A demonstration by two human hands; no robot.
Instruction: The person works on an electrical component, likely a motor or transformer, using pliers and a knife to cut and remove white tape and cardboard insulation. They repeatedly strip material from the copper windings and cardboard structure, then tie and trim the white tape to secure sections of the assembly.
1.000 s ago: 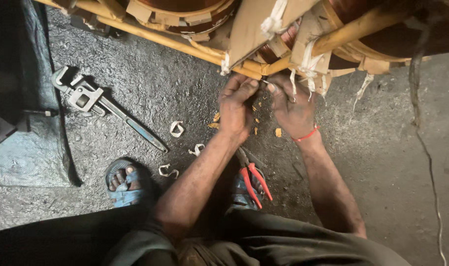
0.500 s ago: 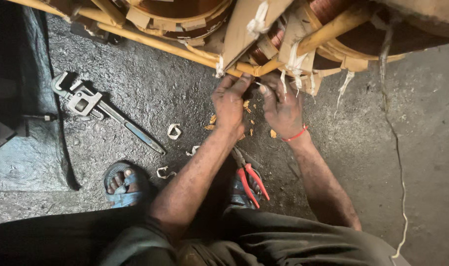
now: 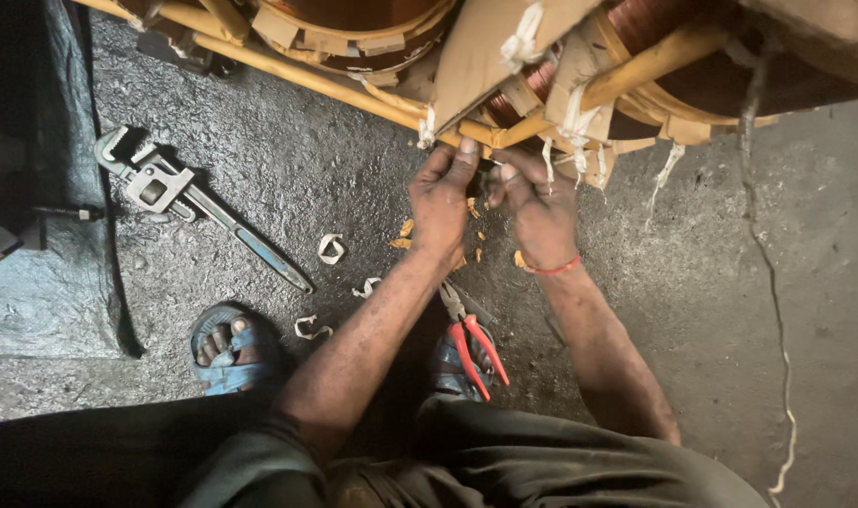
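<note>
Hands unmoved since earlier: left hand (image 3: 440, 202), right hand (image 3: 534, 209) fingertips pinching small dark piece (image 3: 479, 179) between them under winding (image 3: 504, 103).

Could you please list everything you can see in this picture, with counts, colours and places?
Wound coil assembly: one, copper with tan paper strips and white ties, along the top.
Yellow rods: several, running across the assembly.
Pipe wrench: one, grey with a blue handle, on the floor at left.
Pliers: one pair, red handles, on the floor between the forearms.
White tape scraps: about three, on the floor below the wrench.
Tan chips: a few, under the hands.
Sandalled foot: blue sandal, lower left.
Left hand: fingers at the rod joint.
Right hand: red wristband, beside it.
</note>
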